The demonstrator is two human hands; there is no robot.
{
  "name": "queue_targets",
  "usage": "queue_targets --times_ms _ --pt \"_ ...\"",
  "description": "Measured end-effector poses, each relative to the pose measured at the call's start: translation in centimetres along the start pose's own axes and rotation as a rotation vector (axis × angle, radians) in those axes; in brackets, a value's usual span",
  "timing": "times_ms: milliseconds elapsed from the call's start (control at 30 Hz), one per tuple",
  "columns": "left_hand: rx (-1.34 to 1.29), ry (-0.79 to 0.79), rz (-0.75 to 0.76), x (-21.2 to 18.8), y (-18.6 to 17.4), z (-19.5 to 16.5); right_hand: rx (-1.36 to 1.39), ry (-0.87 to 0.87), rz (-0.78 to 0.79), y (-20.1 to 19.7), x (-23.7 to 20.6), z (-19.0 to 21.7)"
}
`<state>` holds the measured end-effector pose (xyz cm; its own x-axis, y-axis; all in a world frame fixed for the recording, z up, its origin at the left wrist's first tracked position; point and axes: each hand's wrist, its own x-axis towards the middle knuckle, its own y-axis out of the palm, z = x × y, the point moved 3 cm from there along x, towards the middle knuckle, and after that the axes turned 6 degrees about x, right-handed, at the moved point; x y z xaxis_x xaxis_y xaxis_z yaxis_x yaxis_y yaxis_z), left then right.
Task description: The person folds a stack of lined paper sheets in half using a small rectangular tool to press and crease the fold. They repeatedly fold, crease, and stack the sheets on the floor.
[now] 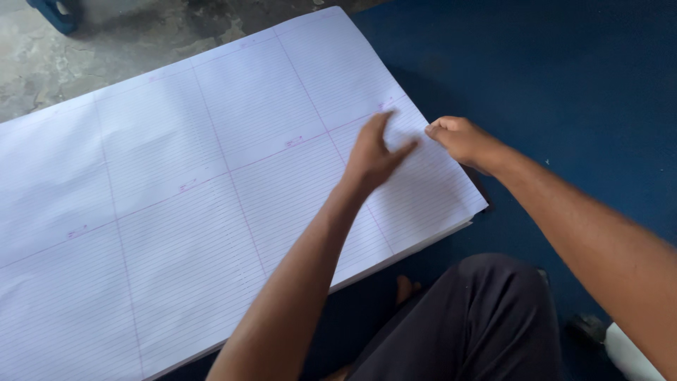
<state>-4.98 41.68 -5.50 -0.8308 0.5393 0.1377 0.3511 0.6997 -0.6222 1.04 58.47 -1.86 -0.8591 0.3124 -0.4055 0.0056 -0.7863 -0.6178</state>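
Observation:
A stack of very large white ruled sheets (176,183) with pink margin lines lies on a dark blue mat (564,92). My left hand (374,152) rests flat on the top sheet near its right edge, fingers spread. My right hand (458,141) is at that right edge, its fingers curled and pinching the edge of the top sheet. My forearms reach in from the lower right.
My knee in dark trousers (479,317) and a bare foot (405,288) sit just below the stack's near edge. Grey concrete floor (106,42) shows at the top left with a blue object (53,13). A white object (627,353) lies at the bottom right.

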Motion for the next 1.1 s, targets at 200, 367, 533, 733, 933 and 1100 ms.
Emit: queue_targets --times_ms 200,367,533,733,933,1100 --pt "0.523 0.283 0.348 -8.3 0.0 -4.1 -0.020 -0.027 -0.080 0.3 -1.0 0.2" --pt "0.581 0.267 0.360 -11.1 -0.7 -5.3 -0.221 -0.133 -0.149 2.0 -2.1 0.2" --pt "0.594 0.238 0.343 -11.5 -0.1 -4.3 -0.353 -0.109 -0.099 3.0 -2.6 0.5" --pt "0.593 0.213 0.344 -11.6 0.3 -3.7 -0.417 -0.021 -0.045 2.5 -1.9 0.8" --pt "0.530 0.189 0.329 -12.0 -0.2 -3.6 -0.274 -0.217 -0.151 1.9 -1.6 0.0" --pt "0.536 0.159 0.322 -12.2 0.2 -3.4 -0.290 -0.074 -0.073 2.0 -1.7 -0.1"
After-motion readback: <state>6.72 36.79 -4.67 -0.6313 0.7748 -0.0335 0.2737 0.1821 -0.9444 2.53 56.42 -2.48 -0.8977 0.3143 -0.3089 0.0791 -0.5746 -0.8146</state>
